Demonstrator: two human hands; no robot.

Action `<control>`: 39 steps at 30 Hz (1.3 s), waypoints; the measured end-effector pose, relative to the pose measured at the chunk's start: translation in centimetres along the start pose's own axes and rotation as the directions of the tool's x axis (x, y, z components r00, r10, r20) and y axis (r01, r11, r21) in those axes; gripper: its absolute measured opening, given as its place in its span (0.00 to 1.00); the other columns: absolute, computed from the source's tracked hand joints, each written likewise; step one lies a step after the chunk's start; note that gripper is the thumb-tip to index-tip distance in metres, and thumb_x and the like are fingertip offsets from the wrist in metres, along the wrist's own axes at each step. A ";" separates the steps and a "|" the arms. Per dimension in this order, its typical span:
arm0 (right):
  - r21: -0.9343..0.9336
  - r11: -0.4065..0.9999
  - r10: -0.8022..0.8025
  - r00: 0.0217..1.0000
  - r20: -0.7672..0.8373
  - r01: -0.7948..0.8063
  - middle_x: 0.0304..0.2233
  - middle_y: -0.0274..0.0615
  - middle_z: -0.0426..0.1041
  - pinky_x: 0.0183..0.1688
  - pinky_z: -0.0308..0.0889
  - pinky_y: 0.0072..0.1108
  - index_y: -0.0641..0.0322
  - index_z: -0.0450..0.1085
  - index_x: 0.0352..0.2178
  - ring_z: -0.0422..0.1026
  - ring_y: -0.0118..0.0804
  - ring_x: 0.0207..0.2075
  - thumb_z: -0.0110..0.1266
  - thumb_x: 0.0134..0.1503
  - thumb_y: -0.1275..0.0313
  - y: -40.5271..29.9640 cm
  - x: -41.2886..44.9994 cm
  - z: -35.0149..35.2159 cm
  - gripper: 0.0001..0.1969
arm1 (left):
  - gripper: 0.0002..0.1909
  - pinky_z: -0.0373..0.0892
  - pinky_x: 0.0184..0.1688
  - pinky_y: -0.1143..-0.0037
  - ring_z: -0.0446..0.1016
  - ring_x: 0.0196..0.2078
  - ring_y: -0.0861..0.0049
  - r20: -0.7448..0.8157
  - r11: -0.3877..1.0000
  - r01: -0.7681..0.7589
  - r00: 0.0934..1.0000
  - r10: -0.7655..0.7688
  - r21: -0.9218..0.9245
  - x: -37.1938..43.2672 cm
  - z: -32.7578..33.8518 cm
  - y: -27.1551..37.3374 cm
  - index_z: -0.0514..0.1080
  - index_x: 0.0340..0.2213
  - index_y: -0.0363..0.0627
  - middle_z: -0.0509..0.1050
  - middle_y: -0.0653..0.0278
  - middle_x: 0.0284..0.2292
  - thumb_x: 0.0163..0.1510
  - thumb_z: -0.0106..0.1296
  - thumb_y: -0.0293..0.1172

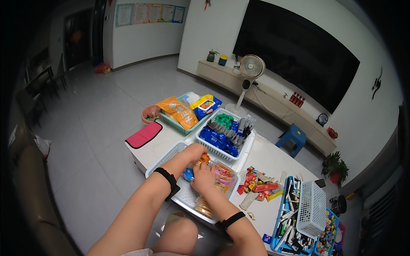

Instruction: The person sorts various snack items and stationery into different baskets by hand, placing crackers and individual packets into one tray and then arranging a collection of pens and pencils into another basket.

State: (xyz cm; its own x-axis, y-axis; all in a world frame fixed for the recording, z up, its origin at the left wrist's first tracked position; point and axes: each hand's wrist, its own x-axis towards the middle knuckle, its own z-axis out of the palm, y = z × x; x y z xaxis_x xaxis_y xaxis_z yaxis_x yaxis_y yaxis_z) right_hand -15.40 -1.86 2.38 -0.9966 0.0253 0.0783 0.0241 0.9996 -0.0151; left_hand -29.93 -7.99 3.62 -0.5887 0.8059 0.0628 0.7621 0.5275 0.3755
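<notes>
Both hands are over a light blue plastic basket [162, 160] near the table's front edge. My left hand [196, 153] reaches in from the left, its fingertips at a small orange packet [205, 157]. Close beside it, my right hand [204, 176] touches the same packet from below; whether either hand grips it is hard to see. Left of my right hand lies a blue packet [188, 174]. Wrapped snacks [224, 174] fill the basket's right side, and packaged round biscuits [203, 207] lie at its near end. Black bands are around both forearms.
Behind stand a basket of blue packets [219, 140] and a green basket [182, 128] under an orange bag [180, 112]. A pink mat [144, 135] lies left. To the right are loose snacks [261, 187], a tray of markers [288, 220] and a white basket [312, 208].
</notes>
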 end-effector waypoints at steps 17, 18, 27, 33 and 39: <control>0.009 1.000 -0.019 1.000 -0.022 0.019 0.46 0.50 0.63 0.59 0.47 0.43 0.60 0.63 0.47 0.63 0.46 0.50 0.59 0.41 0.64 -0.3 -0.2 0.5 0.29 | 0.08 0.70 0.36 0.64 0.74 0.36 0.59 -0.129 0.939 -0.145 0.973 0.194 0.313 -0.2 0.2 1.0 0.75 0.27 0.49 0.75 0.56 0.30 0.45 0.48 0.29; 0.009 1.000 -0.016 1.000 -0.022 0.016 0.46 0.50 0.63 0.59 0.47 0.43 0.60 0.63 0.47 0.63 0.46 0.50 0.59 0.41 0.64 -0.4 -0.3 0.2 0.29 | 0.06 0.69 0.35 0.65 0.74 0.35 0.61 -0.104 0.952 -0.070 0.989 0.106 0.298 -0.2 0.3 0.8 0.75 0.25 0.48 0.75 0.57 0.29 0.41 0.51 0.28; 0.012 1.000 -0.027 0.990 -0.136 0.029 0.43 0.51 0.64 0.59 0.48 0.40 0.58 0.66 0.43 0.64 0.47 0.48 0.61 0.39 0.64 -0.4 -0.4 0.9 0.27 | 0.07 0.69 0.35 0.67 0.74 0.35 0.60 0.065 0.992 -0.107 0.993 0.103 0.066 0.3 1.1 0.5 0.75 0.27 0.44 0.75 0.55 0.30 0.43 0.49 0.27; 0.065 0.998 0.028 0.999 -0.021 -0.026 0.44 0.50 0.64 0.59 0.49 0.40 0.59 0.66 0.44 0.64 0.47 0.48 0.62 0.39 0.62 0.1 0.0 -0.5 0.29 | 0.08 0.69 0.36 0.68 0.74 0.36 0.61 -0.003 0.991 -0.124 0.992 0.124 -0.053 0.3 1.2 0.1 0.75 0.26 0.43 0.75 0.54 0.31 0.41 0.51 0.26; 0.035 0.999 0.029 0.998 0.064 -0.031 0.44 0.49 0.64 0.59 0.47 0.42 0.57 0.66 0.44 0.64 0.47 0.48 0.61 0.39 0.62 0.1 0.1 -0.7 0.28 | 0.09 0.68 0.34 0.67 0.74 0.33 0.61 -0.010 0.987 -0.158 0.987 0.157 -0.012 0.4 1.0 0.5 0.76 0.25 0.43 0.75 0.51 0.29 0.39 0.51 0.30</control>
State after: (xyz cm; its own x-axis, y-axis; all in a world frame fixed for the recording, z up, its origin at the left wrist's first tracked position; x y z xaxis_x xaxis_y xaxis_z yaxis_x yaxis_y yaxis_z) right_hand -15.48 -1.77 3.04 -0.9985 0.0533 0.0142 0.0525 0.9972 -0.0525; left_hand -29.54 -7.14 2.94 -0.4640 0.8762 0.1302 0.8420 0.3907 0.3720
